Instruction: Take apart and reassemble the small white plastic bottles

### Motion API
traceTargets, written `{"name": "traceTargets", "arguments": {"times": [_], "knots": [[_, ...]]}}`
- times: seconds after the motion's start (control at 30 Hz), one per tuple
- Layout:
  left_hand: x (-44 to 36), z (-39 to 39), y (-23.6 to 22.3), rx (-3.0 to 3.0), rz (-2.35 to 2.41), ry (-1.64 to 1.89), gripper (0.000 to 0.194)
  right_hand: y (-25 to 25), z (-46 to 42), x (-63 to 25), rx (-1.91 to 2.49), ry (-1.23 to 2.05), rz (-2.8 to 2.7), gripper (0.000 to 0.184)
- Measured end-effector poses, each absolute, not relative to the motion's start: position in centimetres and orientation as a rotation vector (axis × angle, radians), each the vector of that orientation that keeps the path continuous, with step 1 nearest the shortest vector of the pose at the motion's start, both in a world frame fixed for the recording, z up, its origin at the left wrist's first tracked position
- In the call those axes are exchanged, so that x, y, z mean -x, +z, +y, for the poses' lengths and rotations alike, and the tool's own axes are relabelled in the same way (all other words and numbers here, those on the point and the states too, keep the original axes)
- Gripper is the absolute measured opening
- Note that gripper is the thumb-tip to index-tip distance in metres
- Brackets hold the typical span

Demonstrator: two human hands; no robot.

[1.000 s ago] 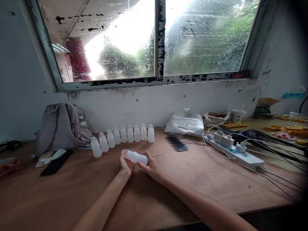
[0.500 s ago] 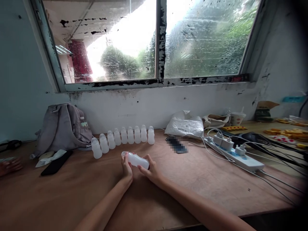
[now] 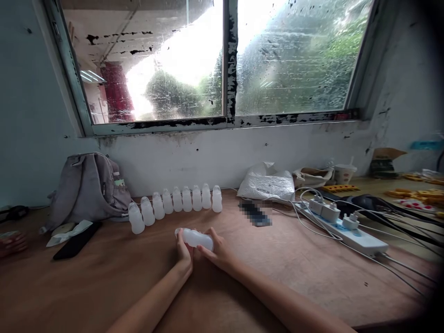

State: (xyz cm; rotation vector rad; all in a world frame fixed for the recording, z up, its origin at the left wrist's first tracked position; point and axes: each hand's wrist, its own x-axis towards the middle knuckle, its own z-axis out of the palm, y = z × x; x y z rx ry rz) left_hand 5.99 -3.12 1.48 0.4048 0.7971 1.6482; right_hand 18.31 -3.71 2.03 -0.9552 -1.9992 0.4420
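A translucent white baby bottle (image 3: 197, 239) lies on its side between my two hands, above the wooden table (image 3: 222, 296). My left hand (image 3: 183, 252) is closed round its capped end, which points left. Around the base end on the right, my right hand (image 3: 218, 249) grips with thumb and fingers. Behind my hands stands a curved row of several similar bottles (image 3: 177, 200), upright, with clear domed caps. The leftmost bottle (image 3: 136, 218) is closest to me.
A grey backpack (image 3: 88, 189) and a black phone-like slab (image 3: 77, 240) lie left. Another person's hand (image 3: 14, 244) rests at the left edge. A silver bubble bag (image 3: 267, 182), a blurred dark item (image 3: 255, 212) and a white power strip (image 3: 360, 238) with trailing cables sit right.
The view has tilted slightly, so the scene sits a little lower. Both hands keep their grip on the bottle, which looks somewhat more level now.
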Motion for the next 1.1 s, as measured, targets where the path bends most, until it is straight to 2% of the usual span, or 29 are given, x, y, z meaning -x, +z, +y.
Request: {"name": "traceTargets", "arguments": {"times": [0.1,0.3,0.47,0.6,0.73,0.93,1.1], "knots": [[-5.5,-3.0,1.6,-0.375,0.713,1.531,0.034,2.3,-4.0,-18.4,0.954,0.415,-2.044,0.027],[-3.6,-2.3,2.5,-0.482,0.643,1.422,0.025,3.2,-3.6,-18.9,0.979,0.347,-2.123,0.030],[-3.0,-1.7,2.4,-0.815,0.731,1.340,0.032,2.7,-1.9,-19.4,1.101,0.301,-2.210,0.039],[-3.9,-1.8,1.6,-0.973,0.952,1.402,0.033,1.9,0.8,-20.8,1.330,0.397,-1.990,0.034],[-4.5,-2.3,1.2,-1.134,1.039,1.397,0.029,1.3,4.0,-23.9,1.595,0.376,-1.776,0.042],[-4.5,-2.4,0.7,-1.452,1.140,1.373,0.022,0.7,8.0,-26.2,1.605,0.278,-1.666,0.042],[-4.6,-3.4,0.3,-1.953,1.098,1.263,0.028,0.5,10.4,-25.7,1.706,0.245,-1.607,0.045]]}}
